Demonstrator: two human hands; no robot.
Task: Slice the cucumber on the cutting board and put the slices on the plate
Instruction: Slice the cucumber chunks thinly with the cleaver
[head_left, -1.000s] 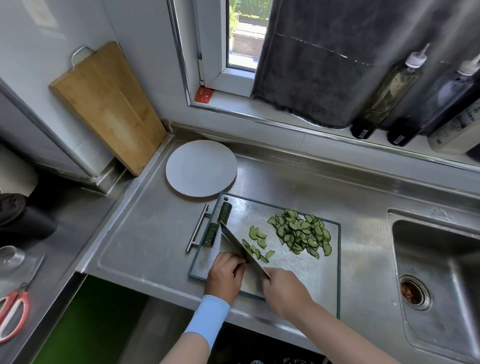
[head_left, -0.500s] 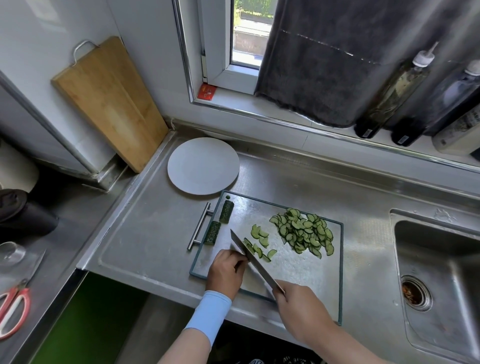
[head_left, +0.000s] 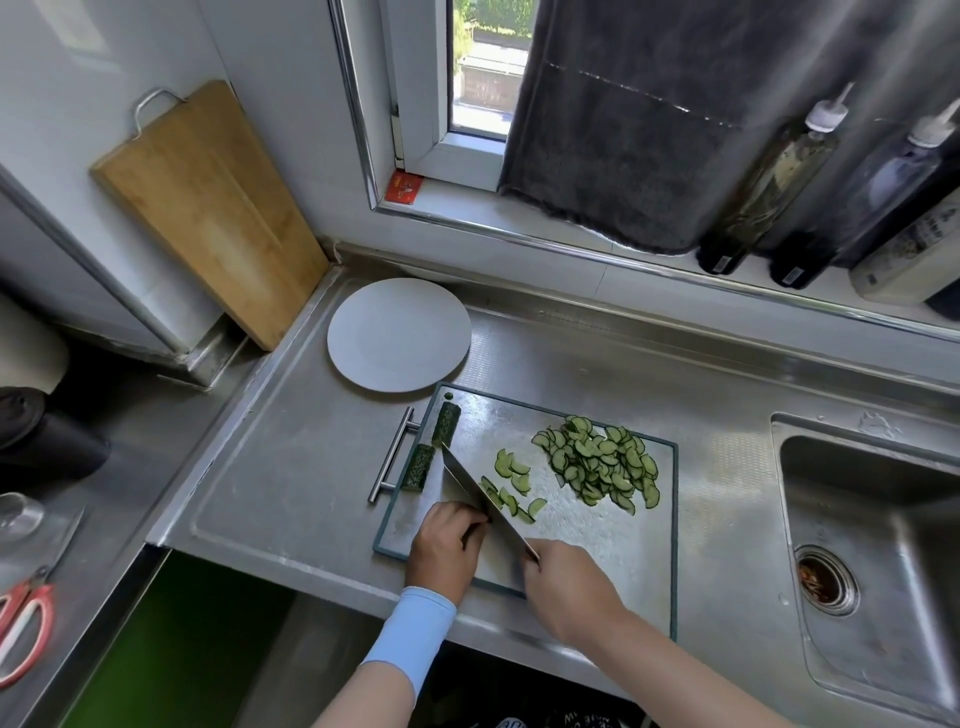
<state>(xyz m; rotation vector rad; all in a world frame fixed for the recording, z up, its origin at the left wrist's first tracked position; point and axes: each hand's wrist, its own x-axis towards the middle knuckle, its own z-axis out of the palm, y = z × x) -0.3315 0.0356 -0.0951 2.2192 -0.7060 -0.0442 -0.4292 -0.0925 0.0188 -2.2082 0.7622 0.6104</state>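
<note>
As the broad steel knife (head_left: 483, 499) is pushing forward again after drawing back, your right hand (head_left: 566, 587) is gripping its handle and your left hand (head_left: 447, 545) is curling over a hidden cucumber piece. Green half-moon slices (head_left: 597, 462) are piling up on the grey dark-rimmed cutting board (head_left: 597, 551), and the round white plate (head_left: 399, 335) is still waiting bare.
</note>
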